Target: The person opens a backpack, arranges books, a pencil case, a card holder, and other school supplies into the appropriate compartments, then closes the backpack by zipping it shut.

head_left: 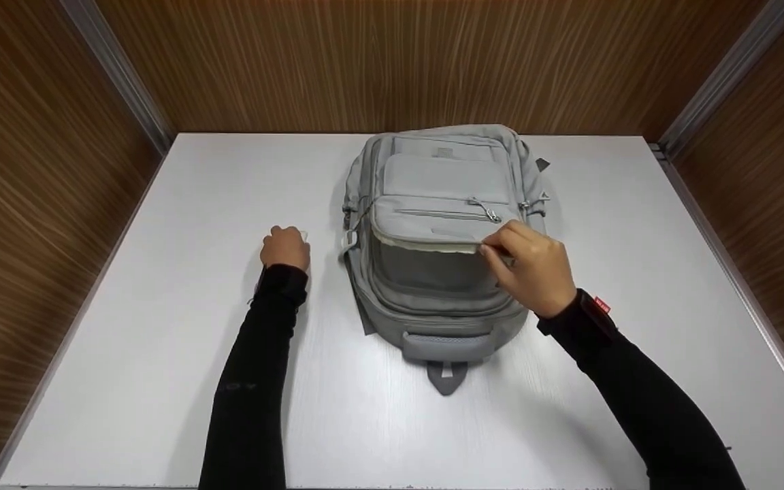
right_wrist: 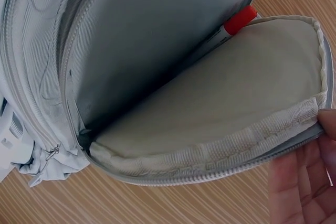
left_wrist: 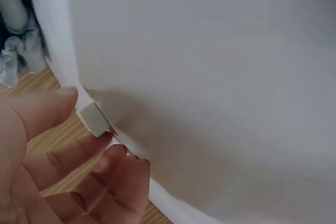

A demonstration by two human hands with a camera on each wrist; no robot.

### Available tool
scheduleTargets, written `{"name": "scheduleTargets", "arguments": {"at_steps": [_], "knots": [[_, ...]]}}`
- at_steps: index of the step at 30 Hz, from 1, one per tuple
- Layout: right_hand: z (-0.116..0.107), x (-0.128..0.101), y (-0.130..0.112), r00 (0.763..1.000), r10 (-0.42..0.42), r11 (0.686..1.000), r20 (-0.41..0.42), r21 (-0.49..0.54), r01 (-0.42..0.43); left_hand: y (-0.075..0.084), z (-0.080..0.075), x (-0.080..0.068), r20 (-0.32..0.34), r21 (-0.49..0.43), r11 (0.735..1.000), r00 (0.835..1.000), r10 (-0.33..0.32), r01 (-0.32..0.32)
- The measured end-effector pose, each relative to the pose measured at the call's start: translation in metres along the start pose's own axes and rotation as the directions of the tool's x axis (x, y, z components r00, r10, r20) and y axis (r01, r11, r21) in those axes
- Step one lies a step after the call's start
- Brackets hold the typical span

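A grey backpack [head_left: 446,177] lies on the white table, its front pocket unzipped. My right hand [head_left: 531,265] pinches the edge of the pocket flap [right_wrist: 231,150] between thumb and fingers, holding it away from the bag. Inside that pocket, in the right wrist view, rests a marker pen [right_wrist: 239,22] with a red cap. To the left of the backpack, my left hand [head_left: 286,249] is low over the table. Its thumb and curled fingers are around a small pale rectangular block [left_wrist: 93,119], which looks like an eraser; the hand mostly hides it in the head view.
Wood-patterned panels [head_left: 392,68] stand behind the table [head_left: 160,327] and along both sides. A grey strap loop [head_left: 446,378] sticks out from the backpack's near end. Buckles and side straps hang at the bag's left side.
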State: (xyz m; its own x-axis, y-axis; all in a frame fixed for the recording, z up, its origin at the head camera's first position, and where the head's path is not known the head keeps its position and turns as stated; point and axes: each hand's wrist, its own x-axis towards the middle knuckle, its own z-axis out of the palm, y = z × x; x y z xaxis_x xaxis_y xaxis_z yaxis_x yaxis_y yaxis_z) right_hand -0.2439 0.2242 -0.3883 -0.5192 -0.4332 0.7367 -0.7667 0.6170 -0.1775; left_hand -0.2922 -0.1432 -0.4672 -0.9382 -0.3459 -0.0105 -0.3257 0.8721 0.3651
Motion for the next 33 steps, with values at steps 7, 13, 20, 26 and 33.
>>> {"name": "scheduleTargets", "arguments": {"at_steps": [7,13,20,26,33], "knots": [[0.007,0.003,-0.001,1.000,-0.007,1.000,-0.012,0.027,0.007,-0.004,0.000,-0.008,-0.074,0.023,0.996,0.993,0.091,-0.090],[0.007,0.006,-0.004,1.000,0.007,0.999,-0.012,0.037,-0.006,0.006,0.001,-0.047,-0.210,-0.013,0.951,0.930,0.300,-0.310],[0.005,0.009,-0.009,1.000,0.025,0.998,0.002,0.049,-0.025,0.038,-0.011,-0.101,-0.385,0.008,0.850,0.783,0.489,-0.527],[0.003,0.014,-0.008,0.999,0.033,0.998,-0.014,0.059,-0.032,0.084,-0.008,-0.125,-0.320,-0.018,0.749,0.714,0.623,-0.662],[0.002,0.019,-0.006,0.999,0.043,0.998,-0.015,0.050,-0.042,0.131,0.003,-0.119,-0.183,0.101,0.744,0.723,0.667,-0.661]]}}
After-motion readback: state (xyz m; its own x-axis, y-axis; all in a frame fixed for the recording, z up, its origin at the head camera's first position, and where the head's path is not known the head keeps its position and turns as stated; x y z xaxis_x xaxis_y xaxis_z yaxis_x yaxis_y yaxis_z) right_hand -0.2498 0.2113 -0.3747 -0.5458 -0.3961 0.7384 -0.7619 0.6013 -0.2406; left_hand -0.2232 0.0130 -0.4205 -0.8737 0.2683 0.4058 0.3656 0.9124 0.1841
